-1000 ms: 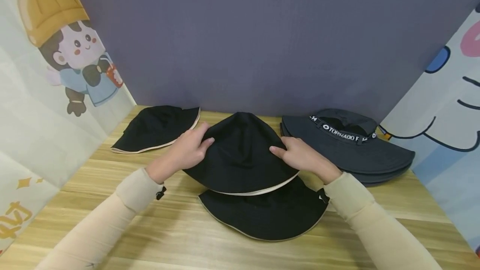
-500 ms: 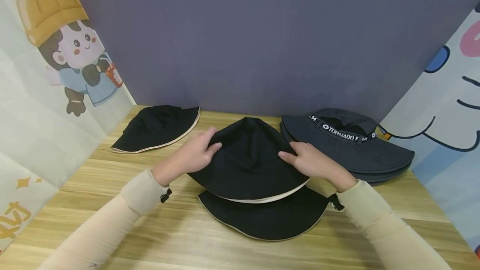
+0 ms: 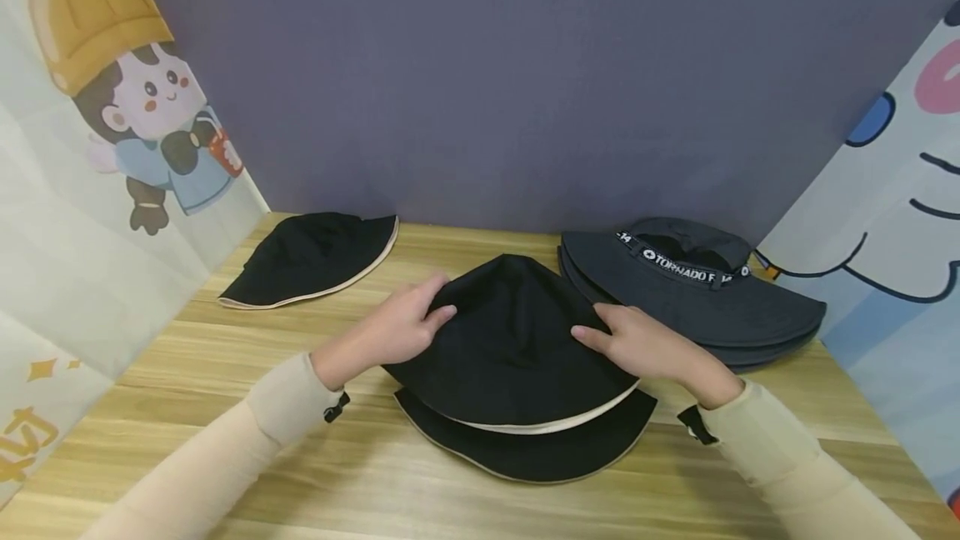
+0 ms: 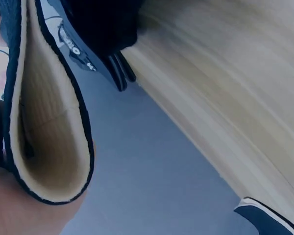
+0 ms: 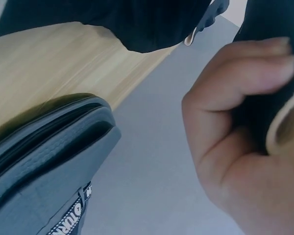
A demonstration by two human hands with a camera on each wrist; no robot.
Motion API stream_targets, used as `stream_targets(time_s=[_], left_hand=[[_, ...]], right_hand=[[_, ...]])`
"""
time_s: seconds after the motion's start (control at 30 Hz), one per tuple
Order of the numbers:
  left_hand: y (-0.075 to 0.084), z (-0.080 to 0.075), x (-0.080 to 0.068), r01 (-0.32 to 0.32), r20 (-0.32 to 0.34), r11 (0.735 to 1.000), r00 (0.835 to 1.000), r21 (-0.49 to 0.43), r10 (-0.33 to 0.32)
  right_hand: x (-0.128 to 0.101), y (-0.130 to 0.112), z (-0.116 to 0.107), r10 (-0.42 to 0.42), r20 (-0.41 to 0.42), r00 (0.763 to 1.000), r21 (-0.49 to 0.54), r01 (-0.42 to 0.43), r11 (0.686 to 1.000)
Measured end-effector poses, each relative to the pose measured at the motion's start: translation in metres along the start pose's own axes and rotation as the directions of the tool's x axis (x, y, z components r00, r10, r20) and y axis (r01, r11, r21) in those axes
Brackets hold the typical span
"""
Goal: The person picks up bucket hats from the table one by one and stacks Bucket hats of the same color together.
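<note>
A black bucket hat with a cream-edged brim is held between both hands, crown upward. My left hand grips its left side, thumb on the outside. On the opposite side my right hand pinches the fabric between thumb and fingers, as the right wrist view also shows. Below, another black bucket hat lies on the table, its crown hidden by the held one. The cream lining of the held hat faces the left wrist camera.
At the back left lies a third black bucket hat with a cream edge. Stacked dark navy hats with a lettered band sit at the back right, close to my right hand. A grey panel stands behind the wooden table.
Both hands have brought the held bucket hat down and slightly right, toward the hat lying beneath it. More of that lower hat is now covered.
</note>
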State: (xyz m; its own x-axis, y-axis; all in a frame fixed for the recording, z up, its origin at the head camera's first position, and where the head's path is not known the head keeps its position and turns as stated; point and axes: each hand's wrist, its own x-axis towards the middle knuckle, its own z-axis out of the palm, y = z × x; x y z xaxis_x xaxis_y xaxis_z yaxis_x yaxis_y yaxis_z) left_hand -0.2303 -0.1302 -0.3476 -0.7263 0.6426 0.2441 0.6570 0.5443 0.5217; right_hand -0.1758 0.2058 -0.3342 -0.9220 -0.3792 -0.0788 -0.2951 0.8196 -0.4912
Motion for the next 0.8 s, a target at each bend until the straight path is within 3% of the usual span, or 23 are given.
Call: stream_targets(time_s=[0.53,0.8], left_hand=[[0.007,0.016,-0.007,-0.007,0.128,0.999,0.992,-0.052,0.014],[0.009,0.024,-0.011,-0.008,0.129,0.998,0.991,-0.068,0.017]], right_hand=[[-0.015,0.013,0.016,0.014,0.083,0.996,0.085,-0.021,0.996],[-0.021,0.014,0.016,0.011,0.098,0.995,0.078,-0.019,0.997]])
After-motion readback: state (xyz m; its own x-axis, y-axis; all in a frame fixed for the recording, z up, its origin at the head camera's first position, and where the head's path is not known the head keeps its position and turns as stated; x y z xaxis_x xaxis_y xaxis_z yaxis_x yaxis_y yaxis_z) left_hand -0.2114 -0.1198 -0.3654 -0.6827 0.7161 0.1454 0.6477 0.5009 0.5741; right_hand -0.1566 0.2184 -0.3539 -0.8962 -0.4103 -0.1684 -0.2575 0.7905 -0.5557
